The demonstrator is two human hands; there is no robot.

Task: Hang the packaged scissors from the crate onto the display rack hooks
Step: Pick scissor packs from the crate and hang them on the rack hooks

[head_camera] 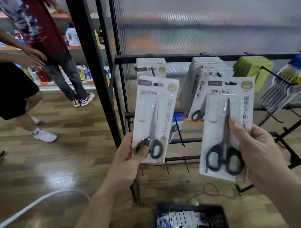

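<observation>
**Risks: two cards in hand, hooks crowded**

Left hand (129,155) pinches the lower corner of one packaged scissors card (155,117), thumb over the black handle. The right hand (254,148) grips a second card (224,127) by its lower right edge, thumb on the front. Both cards are up at centre frame, before the display rack (178,58). The crate (187,206) sits on the floor at bottom centre, more packs inside.

Likely trouble: held so low, a card's top slot may wobble and miss the hook tip, or the card may slip and drop. With both hands occupied, neither can steady a hook. Hung scissors packs (205,70) behind are tightly stacked, and a push could knock them off. Whether the second card's slot meets a hook, cannot tell.

Around: a bare hook (180,131) at lower centre pokes outward. Yellow packs (252,68) and blue packs (295,76) hang at right. Two people stand at upper left. A white cable (37,203) lies on the floor, lower left.
</observation>
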